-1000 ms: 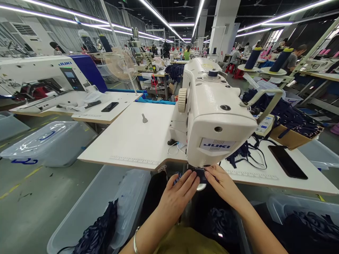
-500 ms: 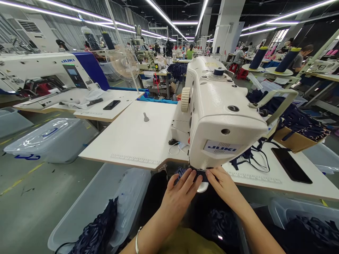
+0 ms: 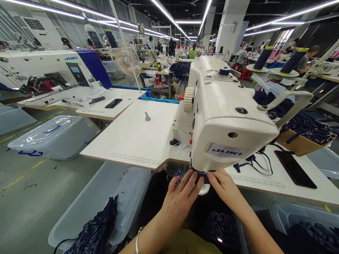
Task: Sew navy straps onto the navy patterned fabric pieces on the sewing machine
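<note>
As dark fabric [image 3: 203, 176] lies between our left hand [image 3: 179, 198], fingers flat on it, and our equally near right hand [image 3: 225, 187], pinching or not we cannot tell, we have it beneath the sewing machine [image 3: 233, 130], by the near edge of the bench [image 3: 132, 135].

Lit from overhead by strip lights [image 3: 188, 22] under a dark ceiling [image 3: 261, 10]. Floored in grey [image 3: 23, 204], marked with yellow lines [image 3: 26, 174]. Supported by a pale column [image 3: 233, 24] right of centre. Hung at left with grey curtains [image 3: 13, 21], behind a white air conditioner [image 3: 46, 37]. Glazed at right by a window [image 3: 283, 38]. Furnished with benches [image 3: 329, 79] and red stools [image 3: 245, 73].
</note>
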Available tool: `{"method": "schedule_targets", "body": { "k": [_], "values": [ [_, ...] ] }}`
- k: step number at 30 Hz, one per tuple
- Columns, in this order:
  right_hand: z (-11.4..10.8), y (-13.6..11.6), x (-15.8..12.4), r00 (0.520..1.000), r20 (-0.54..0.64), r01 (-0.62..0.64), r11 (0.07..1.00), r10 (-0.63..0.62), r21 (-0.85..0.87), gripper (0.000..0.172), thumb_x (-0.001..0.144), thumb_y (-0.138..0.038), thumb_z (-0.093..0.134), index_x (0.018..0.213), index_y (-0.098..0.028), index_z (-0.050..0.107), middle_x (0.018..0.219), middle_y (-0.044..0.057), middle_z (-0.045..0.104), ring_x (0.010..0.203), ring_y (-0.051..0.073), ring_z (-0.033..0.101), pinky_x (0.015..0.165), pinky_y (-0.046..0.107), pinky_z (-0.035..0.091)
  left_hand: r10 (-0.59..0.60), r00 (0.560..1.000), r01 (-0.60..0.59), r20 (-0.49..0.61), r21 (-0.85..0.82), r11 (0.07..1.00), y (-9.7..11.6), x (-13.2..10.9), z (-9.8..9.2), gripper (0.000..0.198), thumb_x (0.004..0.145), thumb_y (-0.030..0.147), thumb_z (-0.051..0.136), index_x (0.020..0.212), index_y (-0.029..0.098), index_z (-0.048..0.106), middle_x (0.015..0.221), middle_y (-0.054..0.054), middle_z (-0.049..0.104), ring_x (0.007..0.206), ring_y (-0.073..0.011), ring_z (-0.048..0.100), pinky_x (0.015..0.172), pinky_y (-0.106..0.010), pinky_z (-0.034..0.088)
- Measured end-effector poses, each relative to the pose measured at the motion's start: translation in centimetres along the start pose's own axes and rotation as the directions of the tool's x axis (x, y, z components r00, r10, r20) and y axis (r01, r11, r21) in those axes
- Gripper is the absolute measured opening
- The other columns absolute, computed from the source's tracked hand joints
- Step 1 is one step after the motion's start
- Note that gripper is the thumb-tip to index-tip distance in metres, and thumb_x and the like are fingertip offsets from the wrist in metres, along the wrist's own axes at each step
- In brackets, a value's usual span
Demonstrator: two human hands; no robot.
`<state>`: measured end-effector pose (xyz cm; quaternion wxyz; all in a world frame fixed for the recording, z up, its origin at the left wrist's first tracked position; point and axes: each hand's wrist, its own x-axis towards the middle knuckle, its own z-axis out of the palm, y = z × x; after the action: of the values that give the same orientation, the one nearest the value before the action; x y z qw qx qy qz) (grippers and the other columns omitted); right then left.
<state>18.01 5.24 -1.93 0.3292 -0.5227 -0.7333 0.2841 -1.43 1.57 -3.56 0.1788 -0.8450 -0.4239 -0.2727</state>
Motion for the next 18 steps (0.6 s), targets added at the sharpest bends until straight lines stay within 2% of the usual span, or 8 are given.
{"method": "schedule_targets", "body": {
  "k": [2, 7, 12, 15, 18],
  "values": [
    [0.1, 0.2, 0.0, 1.0, 0.001, -0.004, 1.0, 0.004, -0.003, 0.03, 0.095, -0.037, 0.04, 0.081, -0.024, 0.063, 0.083, 0.007, 0.06, 0.094, 0.025, 0.057, 0.085, 0.038, 0.048, -0.001, 1.0, 0.001, -0.004, 0.0, 1.0, 0.0, 0.0, 0.1, 0.037, 0.101, 0.018, 0.031, 0.125, 0.025, 0.059, 0.126, -0.002, 0.062, 0.121, -0.0146, 0.051, 0.104, -0.032, 0.023],
    [0.3, 0.5, -0.1, 1.0, -0.002, -0.001, 1.0, 0.001, -0.007, 0.031, 0.096, -0.038, 0.039, 0.082, -0.024, 0.063, 0.088, 0.007, 0.06, 0.093, 0.025, 0.057, 0.085, 0.038, 0.048, -0.007, 1.0, 0.007, -0.014, 0.003, 1.0, 0.0, -0.3, 0.4, 0.035, 0.1, 0.02, 0.036, 0.125, 0.026, 0.059, 0.126, -0.002, 0.062, 0.123, -0.0155, 0.05, 0.104, -0.032, 0.025],
    [0.5, 0.2, 0.0, 1.0, -0.011, 0.022, 1.0, -0.022, 0.012, 0.028, 0.097, -0.035, 0.037, 0.083, -0.024, 0.06, 0.086, 0.006, 0.058, 0.093, 0.023, 0.057, 0.085, 0.035, 0.047, -0.046, 0.998, 0.044, -0.031, -0.07, 0.997, -0.1, -0.6, 0.6, 0.037, 0.1, 0.02, 0.034, 0.127, 0.023, 0.058, 0.128, -0.005, 0.061, 0.123, -0.0181, 0.049, 0.104, -0.033, 0.025],
    [0.6, -0.1, -0.1, 0.999, -0.025, 0.022, 0.998, -0.02, 0.065, 0.025, 0.098, -0.035, 0.036, 0.091, -0.023, 0.057, 0.089, 0.005, 0.058, 0.094, 0.021, 0.057, 0.085, 0.033, 0.046, -0.061, 0.997, 0.058, -0.043, -0.08, 0.995, -0.2, -0.7, 0.9, 0.037, 0.098, 0.017, 0.036, 0.126, 0.023, 0.059, 0.126, -0.007, 0.062, 0.123, -0.0189, 0.05, 0.104, -0.033, 0.027],
    [0.7, -0.4, -0.3, 0.998, -0.06, -0.029, 0.993, 0.036, 0.116, 0.021, 0.097, -0.038, 0.038, 0.099, -0.023, 0.052, 0.086, 0.003, 0.056, 0.085, 0.02, 0.057, 0.076, 0.031, 0.047, -0.066, 0.993, 0.057, -0.099, -0.091, 0.994, -0.1, -0.8, 1.3, 0.04, 0.095, 0.012, 0.036, 0.127, 0.023, 0.059, 0.125, -0.008, 0.062, 0.124, -0.0196, 0.05, 0.105, -0.033, 0.028]
  ]
}}
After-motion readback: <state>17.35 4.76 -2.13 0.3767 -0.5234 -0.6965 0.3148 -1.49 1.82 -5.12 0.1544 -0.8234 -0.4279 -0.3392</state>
